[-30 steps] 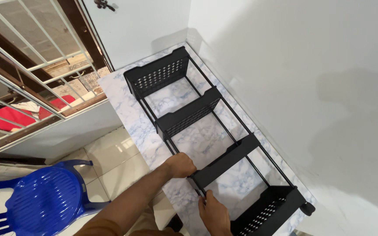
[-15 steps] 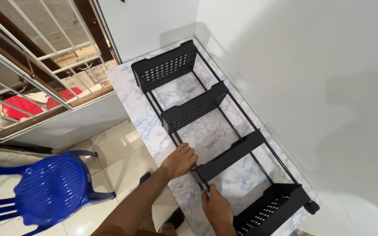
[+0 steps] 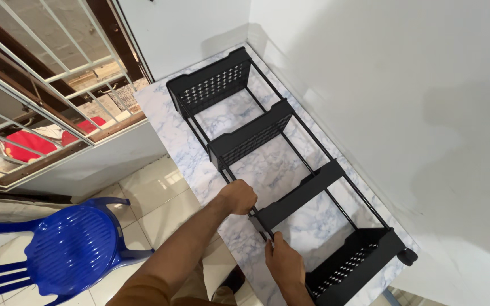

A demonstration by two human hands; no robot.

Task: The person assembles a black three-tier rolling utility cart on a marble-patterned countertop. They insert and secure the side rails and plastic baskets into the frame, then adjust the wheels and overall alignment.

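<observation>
A black metal rack (image 3: 267,133) with several perforated shelves lies on its side along a marble-patterned counter (image 3: 168,133). My left hand (image 3: 238,196) is closed around the rack's near side pole, between the second and third shelves. My right hand (image 3: 282,262) grips the same pole lower down, beside the third shelf (image 3: 299,194). A small black wheel (image 3: 408,256) shows at the rack's far end, near the wall.
A white wall (image 3: 398,85) runs along the counter's far side. A blue plastic chair (image 3: 69,249) stands on the tiled floor at lower left. A window with white bars (image 3: 35,85) is at upper left.
The view has shifted slightly. Both hands keep their hold on the rack's near pole, and my right hand has slid a little up the pole.
</observation>
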